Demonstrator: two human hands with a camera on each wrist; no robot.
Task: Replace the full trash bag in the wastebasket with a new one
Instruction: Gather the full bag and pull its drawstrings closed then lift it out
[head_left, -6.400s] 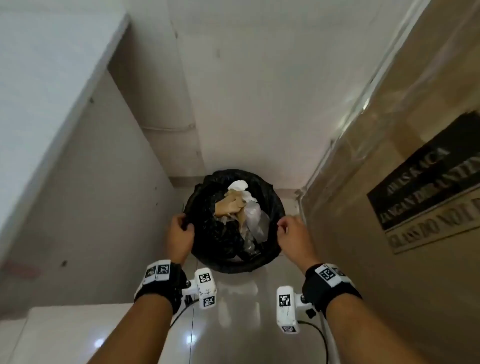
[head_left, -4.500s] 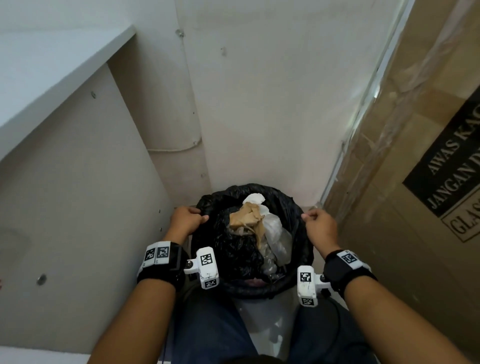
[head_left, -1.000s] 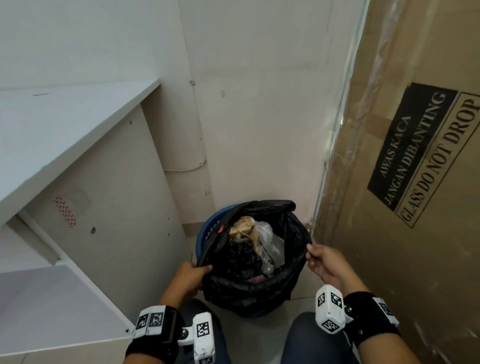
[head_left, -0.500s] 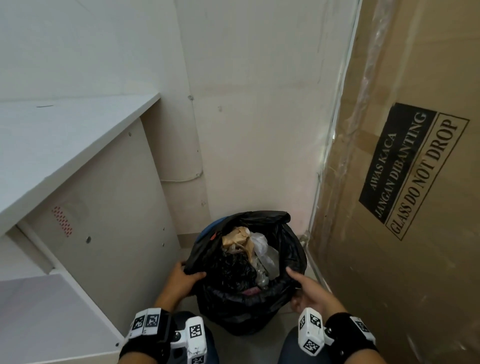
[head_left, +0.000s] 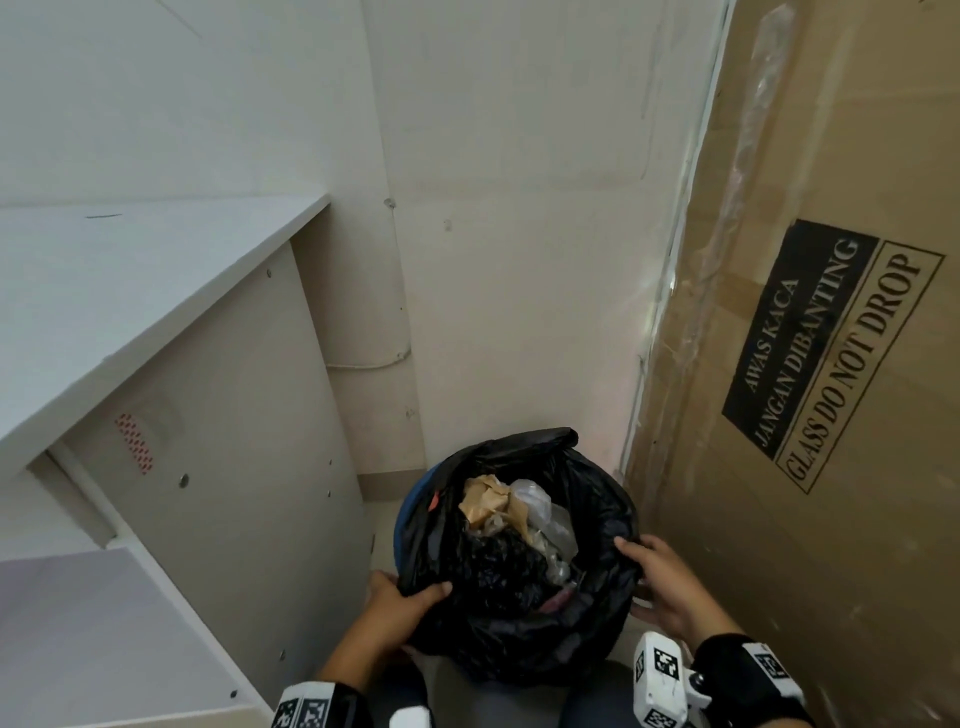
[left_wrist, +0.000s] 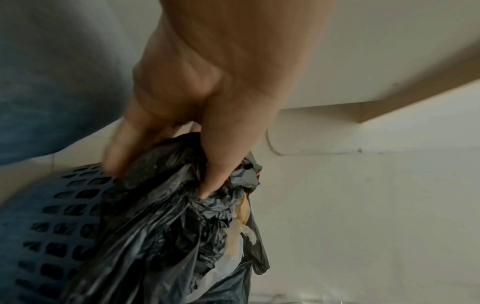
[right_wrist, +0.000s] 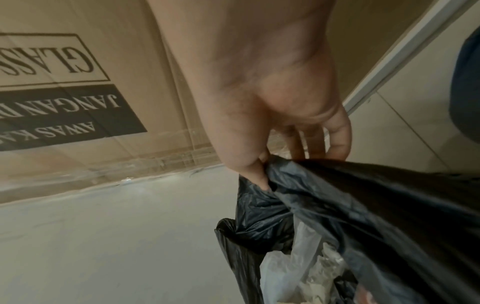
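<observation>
Both-handed: left hand (head_left: 400, 605) grips the near-left rim of the black trash bag (head_left: 524, 639), thumb inside; right hand (head_left: 662, 590) pinches its right rim. Bag hangs between them, partly raised from the blue wastebasket (left_wrist: 49, 226), trash showing.

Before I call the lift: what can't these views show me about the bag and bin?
- Wastebasket floor contact: head view, black trash bag covers it.
- Bag bottom: hidden in every view.
- Left hand fingertips: left wrist view, blurred.
- Right hand fingers: right wrist view, behind bag edge.
- New bag: not in view.
</observation>
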